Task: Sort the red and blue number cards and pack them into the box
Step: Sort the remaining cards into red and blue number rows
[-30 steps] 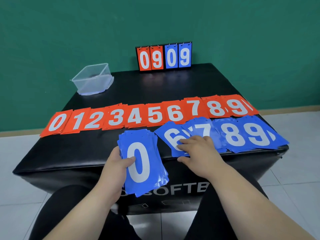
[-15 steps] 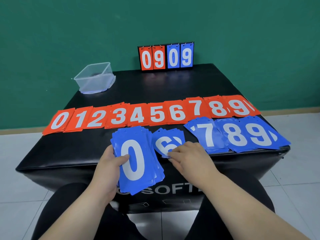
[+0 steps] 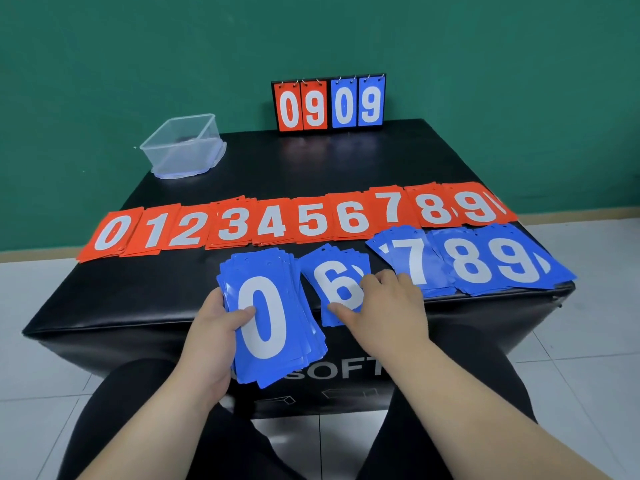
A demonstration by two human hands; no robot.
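My left hand (image 3: 214, 336) grips a thick stack of blue cards (image 3: 273, 317) with a 0 on top, held over the table's near edge. Beside it, my right hand (image 3: 384, 306) lies on a small pile of blue 6 cards (image 3: 332, 282), thumb under its near edge and fingers on top. Blue piles of 7 (image 3: 412, 261), 8 (image 3: 467, 259) and 9 (image 3: 516, 259) lie to the right. A row of red card piles from 0 to 9 (image 3: 294, 221) spans the table behind. The clear plastic box (image 3: 183, 145) stands at the far left corner.
A small scoreboard (image 3: 329, 102) showing 0 9 0 9 stands at the table's far edge against the green wall. The black padded table (image 3: 311, 164) has bare surface between the red row and the box. My knees sit under the near edge.
My right hand has drawn the blue 6 pile leftward, away from the 7 pile and toward the stack in my left hand. The held stack has shifted slightly.
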